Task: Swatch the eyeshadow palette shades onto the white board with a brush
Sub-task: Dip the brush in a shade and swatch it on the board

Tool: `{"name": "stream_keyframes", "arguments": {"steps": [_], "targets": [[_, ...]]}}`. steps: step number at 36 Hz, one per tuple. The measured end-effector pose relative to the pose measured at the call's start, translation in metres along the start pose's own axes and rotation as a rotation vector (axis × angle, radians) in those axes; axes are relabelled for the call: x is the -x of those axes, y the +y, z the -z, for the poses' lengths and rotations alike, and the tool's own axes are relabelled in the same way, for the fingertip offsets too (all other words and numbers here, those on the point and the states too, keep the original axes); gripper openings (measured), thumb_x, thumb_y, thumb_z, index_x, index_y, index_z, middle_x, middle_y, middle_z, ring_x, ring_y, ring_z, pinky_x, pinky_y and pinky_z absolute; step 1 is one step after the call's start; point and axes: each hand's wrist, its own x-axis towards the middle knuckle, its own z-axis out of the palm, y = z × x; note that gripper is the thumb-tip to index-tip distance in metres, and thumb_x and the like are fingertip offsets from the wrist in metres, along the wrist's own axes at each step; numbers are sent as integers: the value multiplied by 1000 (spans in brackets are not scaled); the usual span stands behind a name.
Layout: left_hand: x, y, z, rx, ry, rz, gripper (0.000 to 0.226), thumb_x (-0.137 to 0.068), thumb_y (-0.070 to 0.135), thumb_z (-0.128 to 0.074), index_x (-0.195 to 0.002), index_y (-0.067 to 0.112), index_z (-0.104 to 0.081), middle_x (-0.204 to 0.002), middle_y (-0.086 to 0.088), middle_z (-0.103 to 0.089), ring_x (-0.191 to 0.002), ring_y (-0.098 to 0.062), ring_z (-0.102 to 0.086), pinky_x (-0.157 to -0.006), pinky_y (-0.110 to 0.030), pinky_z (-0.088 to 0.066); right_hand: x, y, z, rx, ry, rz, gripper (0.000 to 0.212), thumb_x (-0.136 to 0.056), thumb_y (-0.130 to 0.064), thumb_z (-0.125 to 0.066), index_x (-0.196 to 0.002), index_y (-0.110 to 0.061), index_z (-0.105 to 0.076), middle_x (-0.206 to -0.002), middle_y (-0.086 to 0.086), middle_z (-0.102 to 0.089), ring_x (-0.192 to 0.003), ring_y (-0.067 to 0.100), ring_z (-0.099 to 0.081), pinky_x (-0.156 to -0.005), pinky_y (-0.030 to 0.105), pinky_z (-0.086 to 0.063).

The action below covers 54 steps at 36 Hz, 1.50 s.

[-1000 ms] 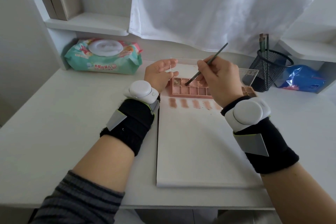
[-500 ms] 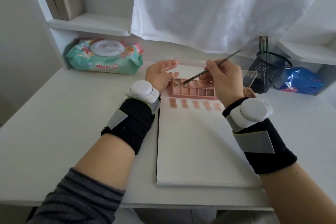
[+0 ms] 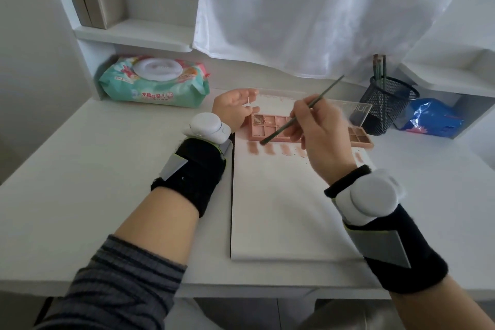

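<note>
A white desk [image 3: 80,182] carries a rectangular white board [image 3: 281,209] at its centre, the near edge close to the desk front. Across the far end of the board lies a pink rectangular eyeshadow palette [image 3: 270,126] with its clear lid [image 3: 353,111] open behind it; a row of brownish swatches [image 3: 253,148] sits on the board just near of the palette. At far left rests a mint-green wet-wipe pack [image 3: 154,83]; at far right stand a black mesh pen cup [image 3: 385,104] and a crumpled blue bag [image 3: 434,120]. The right hand [image 3: 321,139] pinches a thin dark brush [image 3: 302,111], its tip at the palette's near edge above the second swatch, whether touching the board is unclear. The left hand [image 3: 235,110] rests at the palette's left end, fingers loosely curled, apparently steadying it.
</note>
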Motion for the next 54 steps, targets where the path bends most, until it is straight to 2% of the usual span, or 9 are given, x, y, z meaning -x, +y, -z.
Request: {"name": "stream_keyframes", "arguments": {"steps": [4, 10, 19, 24, 28, 34, 39, 47, 54], "targets": [[-1, -1, 5, -6, -19, 52, 38, -86, -22, -40, -110, 0, -60, -108, -6, -59, -114, -32, -59, -94, -36, -50, 22, -2, -7, 107, -52, 112, 21, -94, -25, -43, -73, -24, -48, -58, -7, -57, -57, 11, -55, -60, 34, -47], [1, 4, 6, 40, -44, 97, 38, -86, -21, -40, -115, -4, -57, -112, -9, -57, -118, -31, -55, -93, -34, -49, 36, -3, -15, 232, -65, 213, 17, -91, -35, -40, -76, -31, -46, -64, -6, -58, -64, 21, -57, -66, 49, -48], [4, 8, 9, 57, -60, 159, 40, -89, -19, -39, -119, 2, -56, -115, -9, -57, -94, -23, -62, -76, -25, -54, 40, 3, -19, 311, -109, 335, 15, -93, -29, -40, -84, -21, -49, -70, -5, -57, -66, 23, -59, -63, 44, -49], [1, 7, 11, 44, -20, 177, 41, -89, -18, -39, -119, 4, -57, -124, -12, -58, -95, -22, -63, -82, -31, -53, 41, 7, -18, 348, -156, 356, 36, -90, -37, -34, -81, -9, -55, -66, 2, -59, -61, 24, -56, -61, 39, -42], [1, 7, 11, 55, 32, 189, 43, -89, -18, -37, -119, 5, -57, -125, -11, -59, -91, -20, -64, -80, -32, -53, 42, 6, -17, 323, -165, 352, 39, -90, -38, -36, -76, -6, -54, -61, 4, -58, -58, 25, -56, -59, 40, -41], [2, 10, 10, 65, 58, 210, 43, -90, -17, -36, -119, 5, -57, -126, -11, -58, -94, -21, -63, -81, -33, -53, 45, 6, -15, 260, -109, 337, 24, -90, -36, -39, -75, -21, -51, -56, 2, -58, -54, 19, -55, -56, 40, -44], [2, 10, 11, 72, 69, 221, 43, -90, -17, -36, -119, 5, -58, -126, -11, -58, -92, -20, -64, -80, -33, -54, 44, 8, -16, 187, -4, 298, 30, -90, -34, -40, -80, -10, -56, -59, 9, -57, -57, 30, -55, -56, 48, -47], [5, 12, 10, 70, 71, 218, 44, -90, -17, -35, -122, 5, -56, -129, -12, -56, -94, -21, -63, -84, -34, -52, 42, 5, -18, 279, -148, 299, 29, -91, -37, -37, -79, -15, -52, -61, -7, -53, -61, 22, -55, -62, 44, -45], [7, 14, 9, 82, 77, 225, 44, -90, -18, -35, -123, 4, -55, -130, -14, -55, -95, -22, -62, -83, -34, -52, 42, 3, -16, 190, -70, 238, 19, -92, -26, -40, -74, -29, -45, -60, -9, -53, -58, 17, -54, -61, 38, -46]]}}
